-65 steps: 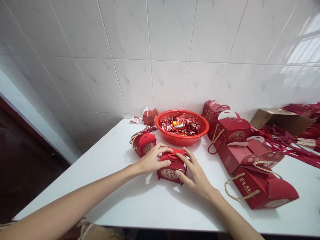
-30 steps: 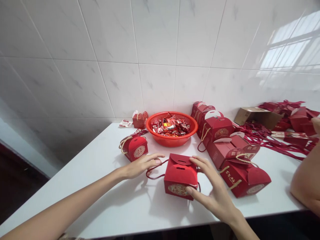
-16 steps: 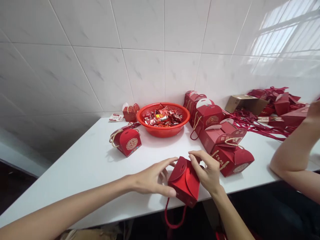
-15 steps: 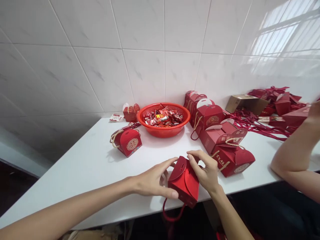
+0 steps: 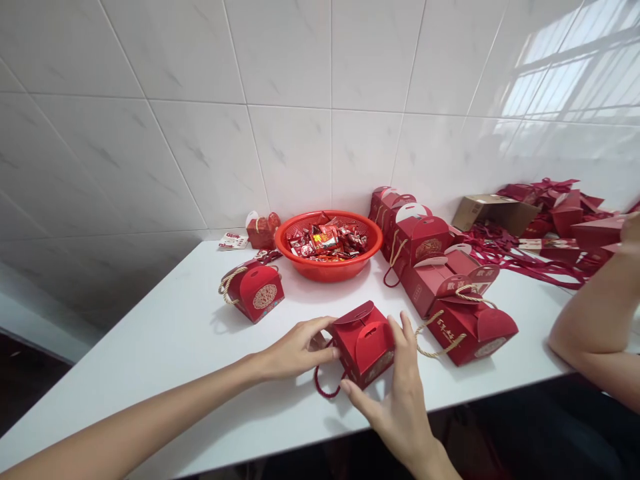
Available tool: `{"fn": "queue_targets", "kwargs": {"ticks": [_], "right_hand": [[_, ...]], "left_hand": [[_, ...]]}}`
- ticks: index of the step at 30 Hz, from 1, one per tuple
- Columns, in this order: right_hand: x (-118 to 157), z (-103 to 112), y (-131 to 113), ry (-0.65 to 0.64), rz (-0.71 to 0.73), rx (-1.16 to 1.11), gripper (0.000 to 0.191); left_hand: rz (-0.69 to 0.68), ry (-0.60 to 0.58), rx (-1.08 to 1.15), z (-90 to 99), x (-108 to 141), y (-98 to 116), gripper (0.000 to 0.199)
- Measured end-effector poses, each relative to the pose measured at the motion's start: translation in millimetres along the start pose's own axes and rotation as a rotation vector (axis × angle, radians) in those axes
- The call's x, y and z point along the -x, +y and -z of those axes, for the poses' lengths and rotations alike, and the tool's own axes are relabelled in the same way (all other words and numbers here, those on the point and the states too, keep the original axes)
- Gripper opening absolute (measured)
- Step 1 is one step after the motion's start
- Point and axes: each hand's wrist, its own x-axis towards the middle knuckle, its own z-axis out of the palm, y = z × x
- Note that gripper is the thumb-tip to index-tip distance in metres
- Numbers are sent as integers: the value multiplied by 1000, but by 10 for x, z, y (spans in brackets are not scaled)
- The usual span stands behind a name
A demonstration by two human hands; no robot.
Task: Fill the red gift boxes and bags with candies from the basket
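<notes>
A small red gift box [image 5: 364, 343] with folded top flaps and a dark red cord handle [image 5: 327, 383] stands on the white table near its front edge. My left hand [image 5: 305, 347] grips its left side, thumb on the near face and fingers partly hidden behind. My right hand [image 5: 400, 400] is around the right side, with fingers along the right edge and thumb at the lower near corner. To the right, close to my right hand, sits another red gift box [image 5: 473, 327] with gold rope handles.
A red plastic basket [image 5: 330, 268] of wrapped sweets [image 5: 325, 241] stands by the tiled wall. One gift box [image 5: 257, 293] is at left. A row of gift boxes [image 5: 420, 233], a cardboard carton [image 5: 493, 212] and ribbons [image 5: 530, 267] lie right. Another person's arm [image 5: 595, 313] rests at far right.
The gift box in my hands has moved away from the table edge and turned, its flaps now lying closer together. My right hand has shifted from its top to its right side.
</notes>
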Motion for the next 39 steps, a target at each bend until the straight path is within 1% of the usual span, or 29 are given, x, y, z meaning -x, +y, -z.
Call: {"fn": "queue_targets", "kwargs": {"ticks": [3, 5, 7, 9, 10, 11, 12, 13, 14, 15, 17, 19, 21, 24, 26, 30, 35, 39], "right_hand": [[61, -4, 8, -17, -47, 17, 84], [56, 67, 35, -22, -33, -26, 78], [12, 230, 48, -28, 7, -64, 76], [-99, 483, 39, 2, 34, -97, 75], [-192, 632, 31, 48, 30, -115, 77], [-312, 788, 26, 130, 28, -137, 80], [-458, 943, 28, 239, 22, -146, 84], [-625, 1089, 41, 381, 16, -141, 86], [-805, 1219, 68, 455, 33, -128, 91], [-987, 1327, 109, 482, 28, -112, 90], [-1320, 1466, 228, 476, -27, -18, 87], [-1563, 1502, 375, 422, -91, 93, 87], [-1701, 1457, 522, 340, -136, 180, 92], [-1763, 1332, 695, 226, -145, 268, 100], [-1755, 1270, 766, 176, -142, 304, 101], [-1716, 1264, 801, 140, -167, 358, 97], [-1686, 1364, 760, 81, -172, 429, 91], [-1707, 1368, 726, 34, -201, 492, 89]], "left_hand": [[-25, -61, 11, 0, 1, 34, 53], [-16, -107, -1, 31, 10, 58, 55], [12, -129, -11, 77, 17, 71, 55], [41, -123, -13, 122, 19, 71, 53], [53, -117, -14, 139, 16, 67, 51], [59, -112, -17, 153, 13, 61, 49], [61, -109, -20, 161, 9, 55, 48], [63, -108, -27, 165, 6, 48, 46], [67, -111, -36, 165, 3, 42, 45], [71, -118, -49, 163, 2, 37, 44], [71, -135, -85, 152, 5, 29, 42], [60, -151, -129, 144, 13, 26, 40], [44, -162, -170, 143, 22, 29, 39], [39, -172, -211, 158, 30, 38, 34], [38, -175, -224, 171, 32, 41, 32], [35, -181, -237, 181, 33, 33, 30], [20, -206, -252, 161, 32, 10, 28], [12, -201, -253, 156, 27, -11, 27]]}}
